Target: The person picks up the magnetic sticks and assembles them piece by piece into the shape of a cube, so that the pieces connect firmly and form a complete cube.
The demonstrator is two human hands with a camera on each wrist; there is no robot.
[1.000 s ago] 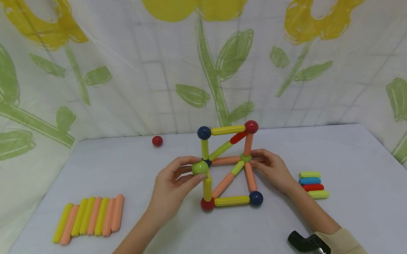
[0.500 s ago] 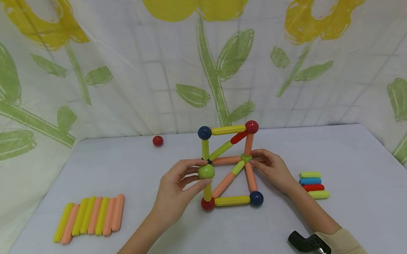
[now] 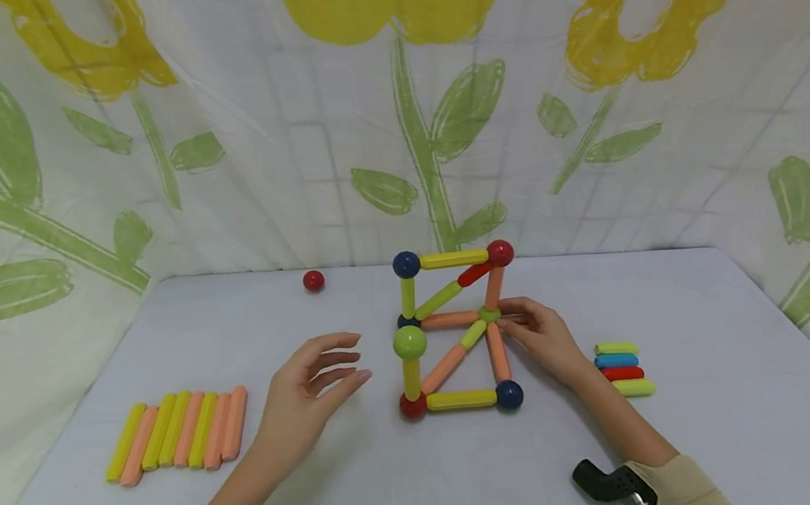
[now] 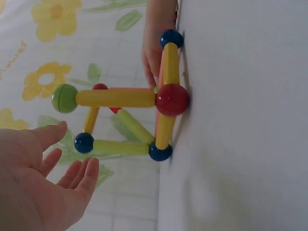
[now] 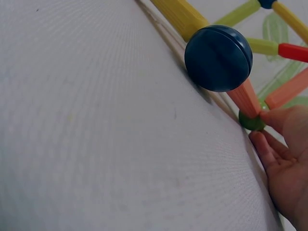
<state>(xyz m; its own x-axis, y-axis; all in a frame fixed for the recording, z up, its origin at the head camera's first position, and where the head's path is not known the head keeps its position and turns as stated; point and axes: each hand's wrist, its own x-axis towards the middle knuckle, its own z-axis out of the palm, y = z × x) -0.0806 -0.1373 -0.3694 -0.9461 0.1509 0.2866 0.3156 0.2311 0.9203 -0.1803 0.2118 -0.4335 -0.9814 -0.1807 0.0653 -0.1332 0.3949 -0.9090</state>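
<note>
- Clock read from the stick-and-ball frame, far side = 12; frame stood mid-table.
- Left hand: between 8 and 9 o'clock, fingers spread wide, held nothing, near the frame but apart.
- Top green ball: sat on an upright yellow stick at the frame's 8 o'clock; from the head it overlapped a blue ball behind.
- Right hand: at 3 o'clock, narrow, pinched the low green ball between thumb and fingers.
- Right forearm: ran off toward 4, lay between frame and short sticks, overlapping their near ends.
- Short sticks: four, stacked in a column, between 3 and 4.
- Long sticks: eight, yellow and pink, side by side, between 8 and 9, past left hand.
- Loose red ball: 10 o'clock, by table's far edge.
- Flowered cloth: behind, at 12.
- Black device: right cuff, between 4 and 5.
</note>
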